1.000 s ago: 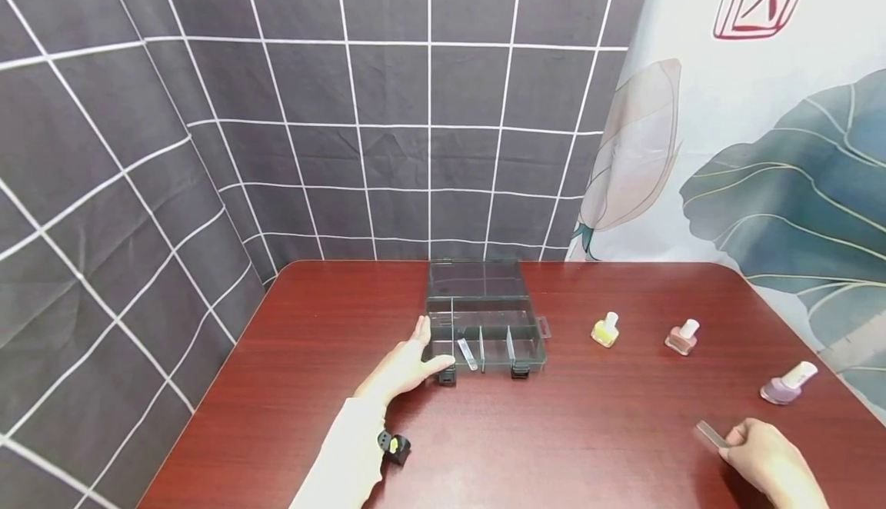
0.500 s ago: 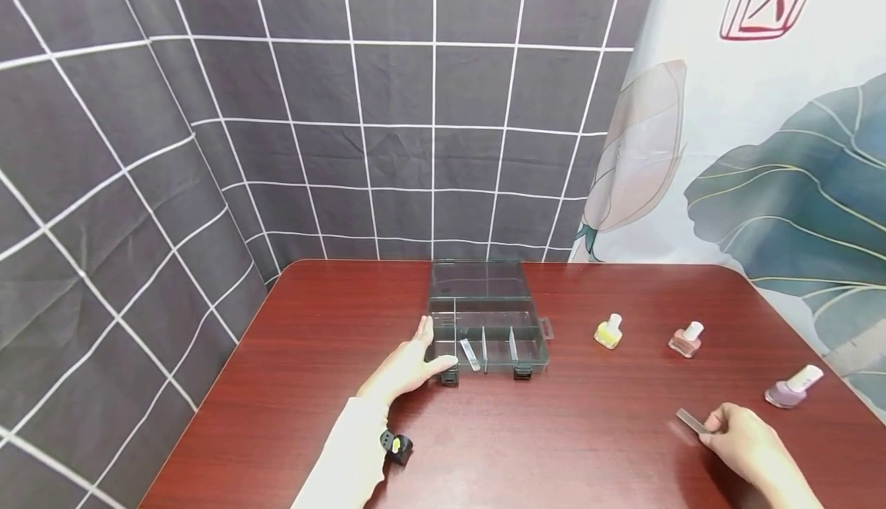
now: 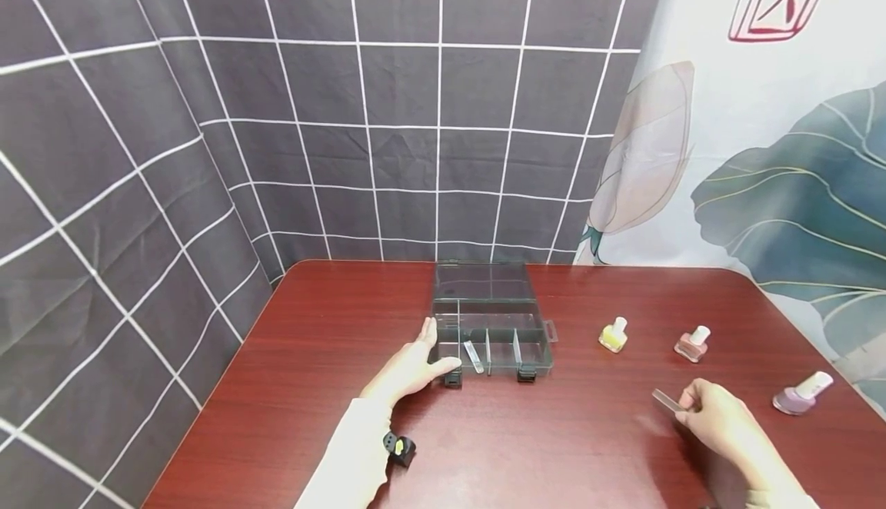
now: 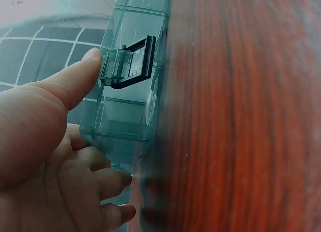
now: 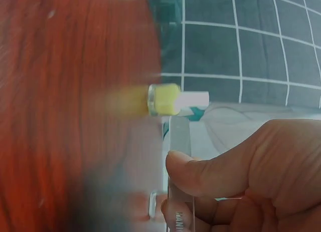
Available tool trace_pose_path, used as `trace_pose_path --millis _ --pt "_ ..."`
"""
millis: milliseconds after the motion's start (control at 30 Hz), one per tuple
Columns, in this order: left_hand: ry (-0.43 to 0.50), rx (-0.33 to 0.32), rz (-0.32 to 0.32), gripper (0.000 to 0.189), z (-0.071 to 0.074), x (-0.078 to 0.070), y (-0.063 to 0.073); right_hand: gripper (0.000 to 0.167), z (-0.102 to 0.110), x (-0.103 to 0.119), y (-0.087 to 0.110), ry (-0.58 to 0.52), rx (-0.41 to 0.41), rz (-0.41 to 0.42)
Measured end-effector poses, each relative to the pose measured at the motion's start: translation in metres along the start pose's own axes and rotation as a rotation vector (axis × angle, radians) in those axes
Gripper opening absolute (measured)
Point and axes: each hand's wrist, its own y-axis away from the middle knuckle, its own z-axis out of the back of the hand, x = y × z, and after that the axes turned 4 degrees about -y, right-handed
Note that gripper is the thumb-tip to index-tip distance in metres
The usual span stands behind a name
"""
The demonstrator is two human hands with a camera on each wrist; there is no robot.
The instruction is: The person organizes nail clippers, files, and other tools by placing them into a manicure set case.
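A smoky clear compartment box [image 3: 504, 317] stands with its lid up near the middle of the table. My left hand [image 3: 410, 370] rests at its front left corner, fingers along the side. The thumb touches the front rim beside a black latch [image 4: 134, 64]. Inside a front compartment leans a small pale silvery strip [image 3: 474, 357]. My right hand [image 3: 716, 417] pinches a clear, flat glass nail file [image 3: 667, 400] above the table, its lettering partly covered in the right wrist view. Yellow [image 3: 613, 335], brownish pink [image 3: 692, 345] and lilac [image 3: 796, 397] nail polish bottles stand beyond the right hand.
The box has a second front latch [image 3: 526, 373] and a side handle [image 3: 550, 331]. Thin dividers split it into compartments. The red wood table [image 3: 332, 317] ends at a grey gridded cloth [image 3: 388, 148] behind and a printed curtain [image 3: 761, 209] on the right.
My right hand has moved left and away from me across the table, carrying the glass nail file towards the box. The left hand stays at the box corner; the view has shifted slightly.
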Motion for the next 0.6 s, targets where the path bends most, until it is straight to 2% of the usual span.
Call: trace_pose_path --millis 300,600 --pt "0.000 0.000 0.009 0.089 -0.002 0.002 -0.001 0.019 -0.009 0.020 -0.013 -0.034 -0.022 0.050" --pt "-0.001 0.006 -0.010 0.088 -0.001 0.003 -0.002 0.021 -0.019 0.039 -0.026 -0.074 -0.038 0.117"
